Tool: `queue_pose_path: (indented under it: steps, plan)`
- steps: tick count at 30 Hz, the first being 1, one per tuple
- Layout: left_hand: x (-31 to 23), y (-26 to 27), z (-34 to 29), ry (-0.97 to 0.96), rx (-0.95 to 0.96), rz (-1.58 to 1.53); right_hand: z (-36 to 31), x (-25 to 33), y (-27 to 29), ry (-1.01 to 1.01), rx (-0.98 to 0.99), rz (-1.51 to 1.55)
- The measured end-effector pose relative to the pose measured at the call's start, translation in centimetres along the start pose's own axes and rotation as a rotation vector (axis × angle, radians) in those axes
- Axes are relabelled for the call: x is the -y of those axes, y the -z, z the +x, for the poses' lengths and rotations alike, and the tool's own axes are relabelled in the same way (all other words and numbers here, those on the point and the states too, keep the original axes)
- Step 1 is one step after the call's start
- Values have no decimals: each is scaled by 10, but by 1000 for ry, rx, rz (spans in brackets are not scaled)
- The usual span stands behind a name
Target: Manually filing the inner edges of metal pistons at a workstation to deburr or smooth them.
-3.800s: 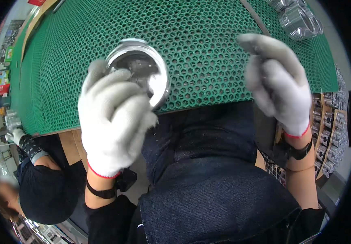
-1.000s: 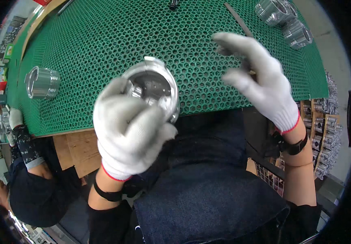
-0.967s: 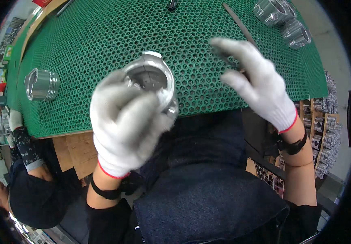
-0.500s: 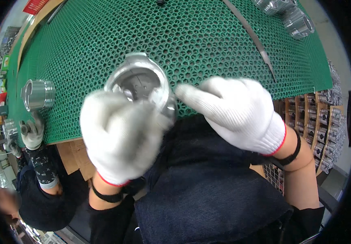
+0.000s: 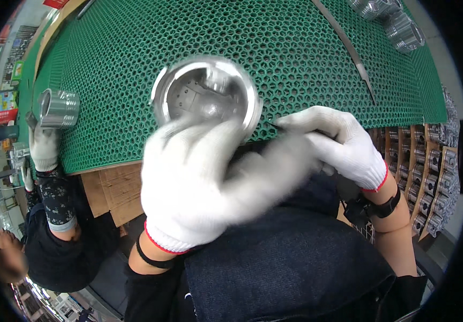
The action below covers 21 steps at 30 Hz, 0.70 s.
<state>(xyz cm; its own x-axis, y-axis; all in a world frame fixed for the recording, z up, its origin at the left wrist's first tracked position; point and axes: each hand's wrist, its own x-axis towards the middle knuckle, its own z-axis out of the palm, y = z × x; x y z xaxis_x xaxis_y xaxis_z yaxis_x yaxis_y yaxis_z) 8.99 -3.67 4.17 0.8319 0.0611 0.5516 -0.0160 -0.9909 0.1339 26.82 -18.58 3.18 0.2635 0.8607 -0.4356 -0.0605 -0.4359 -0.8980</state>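
My left hand (image 5: 199, 182), in a white knit glove, grips a shiny hollow metal cylinder (image 5: 204, 94) from below, its open end facing me above the near edge of the green honeycomb mat (image 5: 274, 37). My right hand (image 5: 338, 145), also gloved, rests beside the cylinder's right rim and pinches a thin dark tool (image 5: 274, 126) whose tip points at the rim. The hands overlap and are blurred where they meet.
A second metal cylinder (image 5: 57, 107) stands at the mat's left edge, touched by another person's gloved hand (image 5: 43, 147). More metal parts (image 5: 397, 27) sit at the far right. A thin metal strip (image 5: 349, 48) lies on the mat. Shelves of parts (image 5: 430, 177) stand to the right.
My right hand came down from above the mat to the cylinder's right side. My left hand shifted right while holding the cylinder. Another person's hand reached the left cylinder.
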Motion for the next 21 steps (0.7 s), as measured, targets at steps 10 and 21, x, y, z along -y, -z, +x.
queue_pose_path:
  steps: [10,21]
  plan:
    - [31,0,-13,163,16,-92,4,-9,15,537,-229,-232]
    - [3,0,-9,94,87,-31,15,2,-4,535,-103,-1010]
